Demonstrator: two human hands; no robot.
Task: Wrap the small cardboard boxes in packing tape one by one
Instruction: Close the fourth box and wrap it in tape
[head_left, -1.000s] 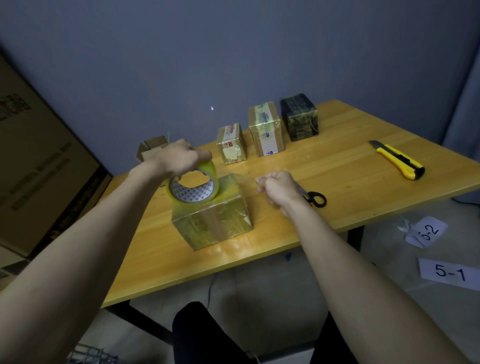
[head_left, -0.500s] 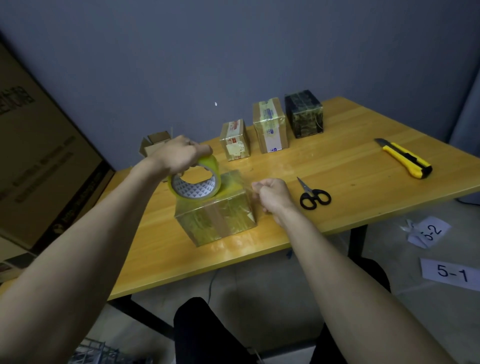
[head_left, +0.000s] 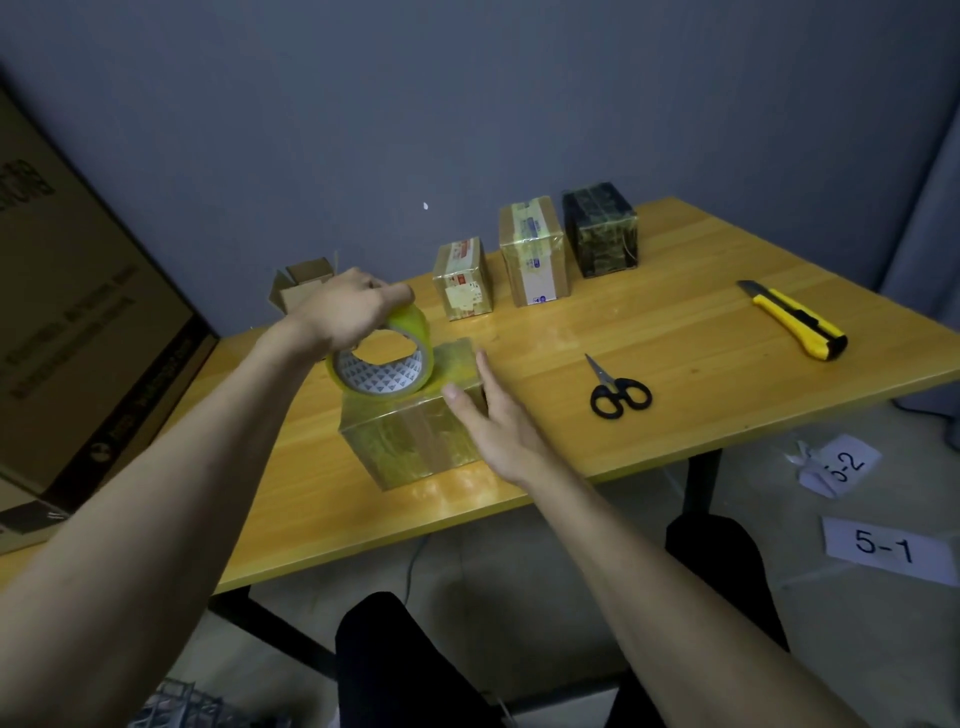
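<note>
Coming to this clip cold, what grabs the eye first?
The two bare arms meeting at the tape-covered box near the table's front edge: the left hand grips a yellowish tape roll on its top, the right hand lies flat against its right side. Next, the yellow utility knife at far right.

The near-left stretch of the tabletop (head_left: 291, 499) is open wood, bounded by the taped box (head_left: 415, 441) near the front edge, with the tape roll (head_left: 384, 364) held by the left hand (head_left: 348, 312) on top and the right hand (head_left: 493, 421) flat against its right side. Along the back edge three wrapped boxes (head_left: 535, 254) stand in a row, with narrow gaps between them. Right of the box, scissors (head_left: 618, 389) lie mid-tabletop; a utility knife (head_left: 795, 322) lies near the right edge, open wood between them.
</note>
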